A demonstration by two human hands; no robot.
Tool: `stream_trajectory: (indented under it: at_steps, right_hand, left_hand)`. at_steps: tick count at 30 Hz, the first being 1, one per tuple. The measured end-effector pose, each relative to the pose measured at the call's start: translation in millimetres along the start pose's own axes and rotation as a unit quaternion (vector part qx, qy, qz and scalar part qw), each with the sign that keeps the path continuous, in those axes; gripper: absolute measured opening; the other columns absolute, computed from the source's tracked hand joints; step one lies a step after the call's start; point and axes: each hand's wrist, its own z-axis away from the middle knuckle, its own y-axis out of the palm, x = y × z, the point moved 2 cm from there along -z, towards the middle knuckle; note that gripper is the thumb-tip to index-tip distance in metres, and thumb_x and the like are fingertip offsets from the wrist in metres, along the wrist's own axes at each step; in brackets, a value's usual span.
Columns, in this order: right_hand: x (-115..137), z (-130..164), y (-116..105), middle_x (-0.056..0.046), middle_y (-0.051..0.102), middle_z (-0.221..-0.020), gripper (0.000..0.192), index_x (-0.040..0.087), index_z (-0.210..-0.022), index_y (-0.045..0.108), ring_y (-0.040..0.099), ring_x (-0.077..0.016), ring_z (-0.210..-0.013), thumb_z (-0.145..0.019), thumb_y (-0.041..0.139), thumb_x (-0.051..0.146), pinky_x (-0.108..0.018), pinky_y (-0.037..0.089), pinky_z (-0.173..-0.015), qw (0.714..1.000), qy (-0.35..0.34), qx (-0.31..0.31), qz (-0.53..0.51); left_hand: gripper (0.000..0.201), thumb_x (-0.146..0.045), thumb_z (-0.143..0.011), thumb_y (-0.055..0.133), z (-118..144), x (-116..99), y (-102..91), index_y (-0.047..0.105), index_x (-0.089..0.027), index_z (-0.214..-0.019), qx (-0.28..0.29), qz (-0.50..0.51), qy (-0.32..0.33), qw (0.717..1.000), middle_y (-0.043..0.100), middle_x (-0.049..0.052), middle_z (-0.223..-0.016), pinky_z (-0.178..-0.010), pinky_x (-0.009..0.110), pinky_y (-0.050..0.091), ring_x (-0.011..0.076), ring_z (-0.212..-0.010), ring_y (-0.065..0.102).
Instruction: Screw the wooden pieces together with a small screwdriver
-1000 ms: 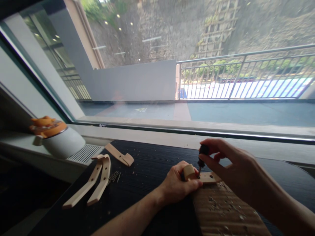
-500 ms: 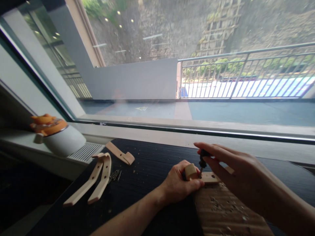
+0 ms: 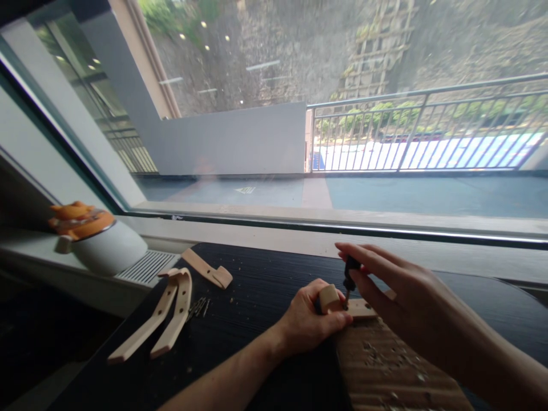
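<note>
Screws (image 3: pixel 197 308) lie beside spare wooden hooks (image 3: pixel 171 311).

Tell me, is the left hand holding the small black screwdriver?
No, the right hand holds the screwdriver; the left hand grips the wooden piece.

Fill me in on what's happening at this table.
A person's left hand pins a curved wooden piece on a cardboard sheet. The right hand holds a small black-handled screwdriver upright, tip on the piece. Three more wooden pieces and loose screws lie to the left.
</note>
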Motion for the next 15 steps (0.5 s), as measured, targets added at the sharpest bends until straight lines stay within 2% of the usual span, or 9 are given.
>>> stream_trajectory:
  at_steps: [4, 10, 15]
  right_hand:
    - [0.9, 1.3, 1.9, -0.005, 0.071, -0.109, 0.034, 0.025, -0.129, 0.055, 0.069, -0.016, -0.09, -0.096, 0.044, 0.023, -0.024, 0.054, -0.073, 0.999, -0.007, 0.003, -0.04]
    - [-5.4, 2.3, 3.5, -0.007, 0.072, -0.109, 0.034, 0.024, -0.127, 0.058, 0.07, -0.0193, -0.092, -0.095, 0.046, 0.024, -0.028, 0.056, -0.075, 0.999, 0.012, -0.016, -0.031]
    - [-8.3, 2.1, 2.0, -0.009, 0.074, -0.103, 0.033, 0.023, -0.123, 0.062, 0.072, -0.0211, -0.083, -0.093, 0.049, 0.028, -0.029, 0.058, -0.066, 0.998, 0.041, -0.036, -0.033]
  left_hand:
    - [0.021, -0.02, -0.067, 0.074, 0.1, 0.7, 0.1, 0.059, -0.015, -0.081, 0.004, 0.01, -0.004, 1.0, 0.055, -0.002, -0.075, -0.064, 0.022, 0.04, 0.0097, -0.066, 0.047]
    - [0.022, -0.021, -0.068, 0.074, 0.2, 2.6, 0.5, 0.059, -0.015, -0.083, 0.008, 0.005, -0.008, 1.0, 0.06, 0.001, -0.082, -0.065, 0.022, 0.041, 0.0106, -0.069, 0.05]
    - [0.022, -0.022, -0.068, 0.074, 0.4, 1.3, 0.5, 0.06, -0.015, -0.084, 0.006, -0.007, -0.005, 1.0, 0.06, 0.001, -0.083, -0.067, 0.022, 0.041, 0.0112, -0.071, 0.05]
